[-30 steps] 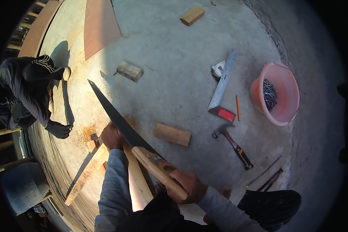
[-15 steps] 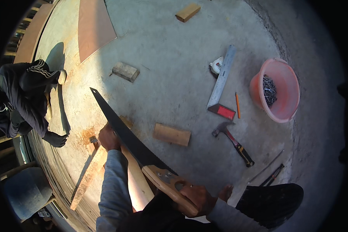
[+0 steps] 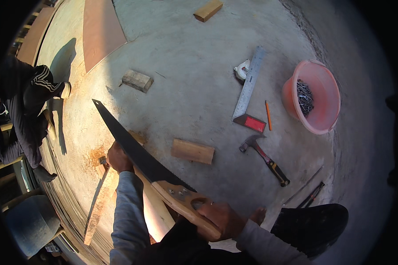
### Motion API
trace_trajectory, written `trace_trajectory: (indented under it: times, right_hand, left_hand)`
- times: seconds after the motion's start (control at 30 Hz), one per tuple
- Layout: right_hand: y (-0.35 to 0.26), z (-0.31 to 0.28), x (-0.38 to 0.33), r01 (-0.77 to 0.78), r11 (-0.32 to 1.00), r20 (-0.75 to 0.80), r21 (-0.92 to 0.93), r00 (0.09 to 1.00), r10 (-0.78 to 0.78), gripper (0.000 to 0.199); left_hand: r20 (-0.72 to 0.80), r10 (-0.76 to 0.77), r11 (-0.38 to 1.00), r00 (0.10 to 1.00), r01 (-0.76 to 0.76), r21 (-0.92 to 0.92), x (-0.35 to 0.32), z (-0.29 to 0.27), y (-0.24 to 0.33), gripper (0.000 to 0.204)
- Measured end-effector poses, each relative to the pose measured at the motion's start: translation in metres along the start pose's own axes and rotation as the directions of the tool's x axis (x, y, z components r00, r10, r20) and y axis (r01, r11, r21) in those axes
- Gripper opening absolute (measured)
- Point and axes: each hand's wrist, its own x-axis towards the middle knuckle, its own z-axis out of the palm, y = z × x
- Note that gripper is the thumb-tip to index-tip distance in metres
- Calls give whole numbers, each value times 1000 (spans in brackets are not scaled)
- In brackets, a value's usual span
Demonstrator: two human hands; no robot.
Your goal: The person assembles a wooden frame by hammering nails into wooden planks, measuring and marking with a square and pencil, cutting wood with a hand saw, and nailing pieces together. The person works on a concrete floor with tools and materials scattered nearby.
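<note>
My right hand [image 3: 223, 219] grips the wooden handle of a hand saw [image 3: 137, 152], whose dark blade runs up and left across a long wooden plank [image 3: 157, 216]. My left hand [image 3: 118, 157] presses down on that plank just left of the blade. The plank lies on a concrete floor and runs back under my body. A thinner wooden strip [image 3: 99, 203] lies to its left. Orange sawdust marks the floor near my left hand.
A wood block [image 3: 193, 151] lies right of the saw, another block [image 3: 137, 80] farther up. A hammer [image 3: 265, 159], steel square [image 3: 249, 90], orange pencil [image 3: 268, 115] and pink bucket of nails [image 3: 314, 97] sit right. Another person [image 3: 28, 115] crouches at left.
The saw has slid back toward me, and my right hand with the handle has moved lower. My left hand stays on the plank.
</note>
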Motion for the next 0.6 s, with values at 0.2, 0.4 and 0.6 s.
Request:
trace_trajectory:
  times: [0.2,0.4,0.6]
  right_hand:
    - [-6,-1,-7,54,997,6,-60,999,-54,34]
    - [8,1,26,-57,998,84,39,995,53,39]
    - [-7,-10,-7,170,961,-57,-217,981,-186,25]
  left_hand:
    - [-19,-28,1000,999,28,-7,5,-1,-2,40]
    - [-1,21,998,1000,-21,54,4,1,-6,42]
    - [-35,38,993,999,-41,-109,4,6,-6,50]
